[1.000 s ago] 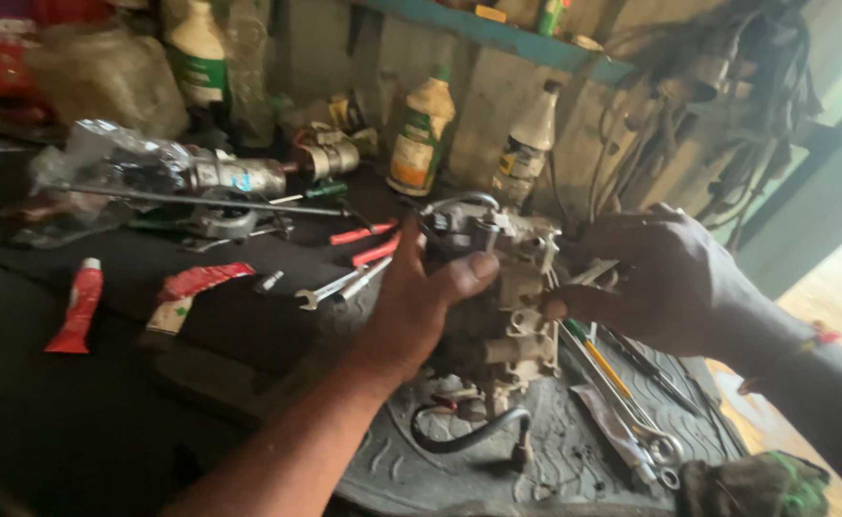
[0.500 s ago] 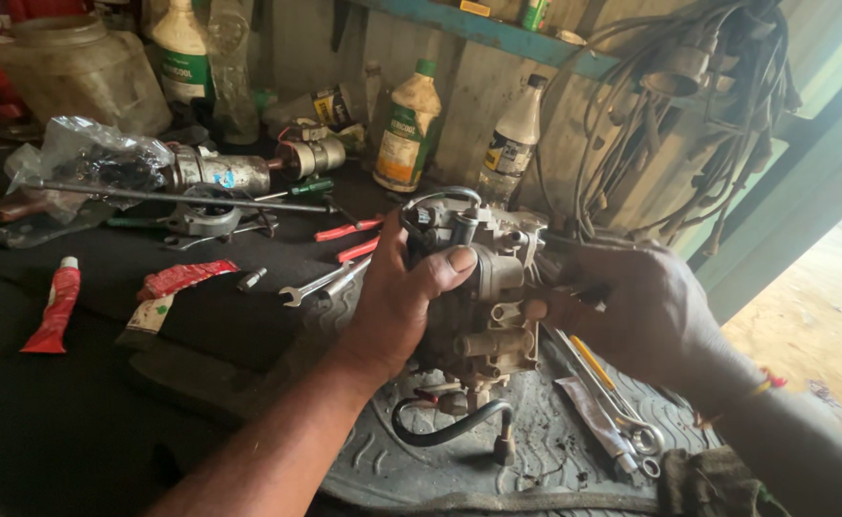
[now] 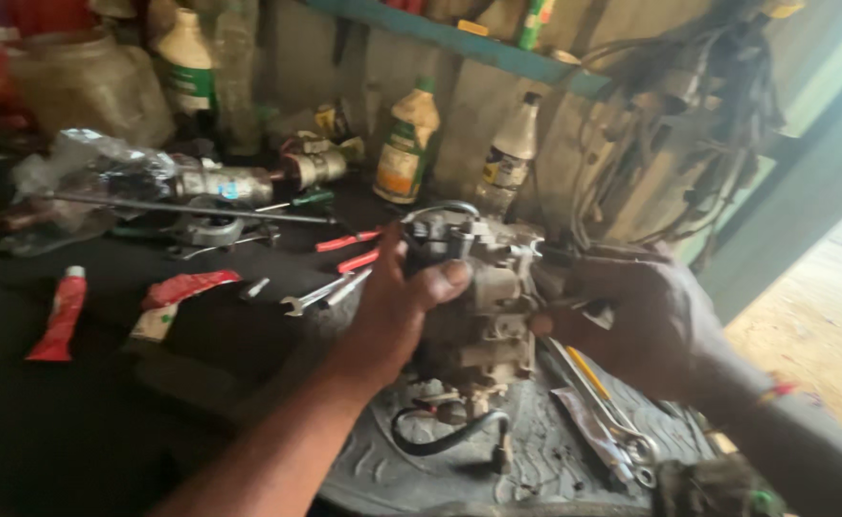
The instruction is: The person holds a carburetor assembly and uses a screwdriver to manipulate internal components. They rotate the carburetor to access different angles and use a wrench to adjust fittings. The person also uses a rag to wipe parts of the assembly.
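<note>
**Two hands on one metal engine part at the bench**

One grey metal assembly (image 3: 483, 297), a carburettor-like part, sits upright at the centre of the view, over a ribbed rubber mat (image 3: 555, 460). The left hand (image 3: 392, 316) wraps it from 9 o'clock, thumb pressed across its front, fingers closed round the body. The right hand (image 3: 646, 325) meets it from 3 o'clock, fingers curled against its side; whether they pinch a small piece there I cannot tell. One black hose (image 3: 440, 440) loops below the part at 6 o'clock.

Counted about the bench: three plastic bottles along the back wall, one white with green cap (image 3: 184, 67) at 11 o'clock, one yellow-green (image 3: 406, 144) and one pale with dark cap (image 3: 509, 158) at 12 o'clock. Two red tubes lie at 9 o'clock, one straight (image 3: 60, 314), one crumpled (image 3: 177, 297). One spanner (image 3: 320, 294) lies just left of the left hand, with two red-handled tools (image 3: 349, 249) above it. One long thin rod (image 3: 181, 206) runs across at 10 o'clock, by a crumpled clear plastic bag (image 3: 86, 177). Flat metal tools (image 3: 603, 421) lie on the mat at 5 o'clock, count unclear.

A bundle of cables (image 3: 698, 124) hangs at 1 o'clock, near the right hand. The dark bench top (image 3: 76, 421) at 7 to 8 o'clock is bare; the mat's edge falls off at 6 o'clock.
</note>
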